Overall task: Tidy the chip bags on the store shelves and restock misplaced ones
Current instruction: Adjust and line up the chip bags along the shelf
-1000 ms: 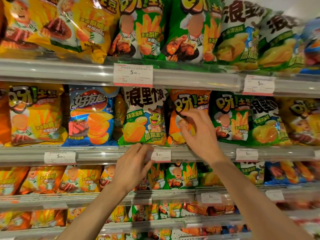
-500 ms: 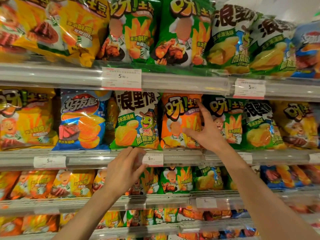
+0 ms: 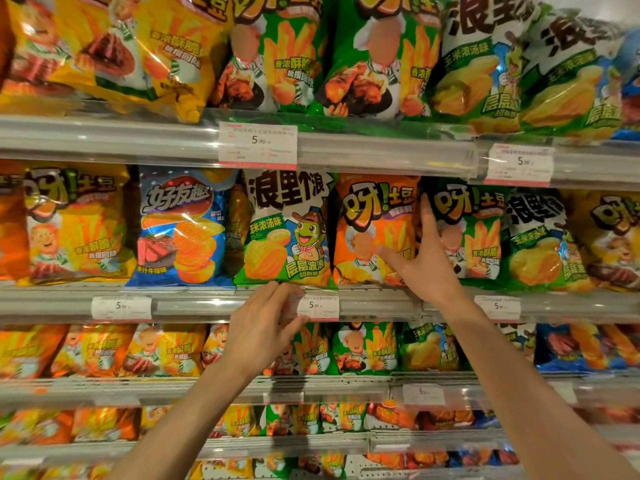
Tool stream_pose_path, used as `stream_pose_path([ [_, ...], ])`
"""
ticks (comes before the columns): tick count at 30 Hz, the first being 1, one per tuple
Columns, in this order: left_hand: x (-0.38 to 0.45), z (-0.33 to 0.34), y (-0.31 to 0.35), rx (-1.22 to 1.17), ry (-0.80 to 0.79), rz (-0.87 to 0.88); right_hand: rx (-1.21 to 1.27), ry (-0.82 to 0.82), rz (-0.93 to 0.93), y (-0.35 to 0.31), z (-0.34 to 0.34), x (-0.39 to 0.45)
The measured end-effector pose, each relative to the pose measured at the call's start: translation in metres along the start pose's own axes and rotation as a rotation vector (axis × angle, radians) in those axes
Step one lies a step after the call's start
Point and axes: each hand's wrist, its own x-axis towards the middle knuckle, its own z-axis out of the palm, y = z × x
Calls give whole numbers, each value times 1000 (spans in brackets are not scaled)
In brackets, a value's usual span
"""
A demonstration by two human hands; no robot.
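Note:
An orange chip bag (image 3: 367, 216) stands on the middle shelf between a green-and-white bag with a frog figure (image 3: 287, 230) and a green fries bag (image 3: 474, 233). My right hand (image 3: 424, 258) lies flat against the orange bag's right edge, fingers straight, the forefinger reaching up between it and the green fries bag. My left hand (image 3: 263, 327) rests on the shelf rail (image 3: 207, 303) just below the frog bag, with its fingertips touching the price tag (image 3: 318, 306).
Rows of chip bags fill shelves above and below. A blue bag (image 3: 180, 226) and a yellow bag (image 3: 76, 223) stand to the left on the middle shelf. Another price tag (image 3: 258, 145) hangs on the upper rail.
My right hand has gone from curled fingers at the orange bag's front to a flat spread hand on its right edge. The left hand stays at the price tag.

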Motion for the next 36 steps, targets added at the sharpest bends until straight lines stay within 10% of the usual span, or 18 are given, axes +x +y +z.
stream_pose_path([
  [7,-9,6,-1,-76,60,27,-252,176,-8,26,39,-75],
  [21,-88,49,8,-297,-119,-89,-450,-66,146,68,55,-191],
  [36,-84,117,176,-270,-116,-359,-321,-220,412,205,-115,-206],
])
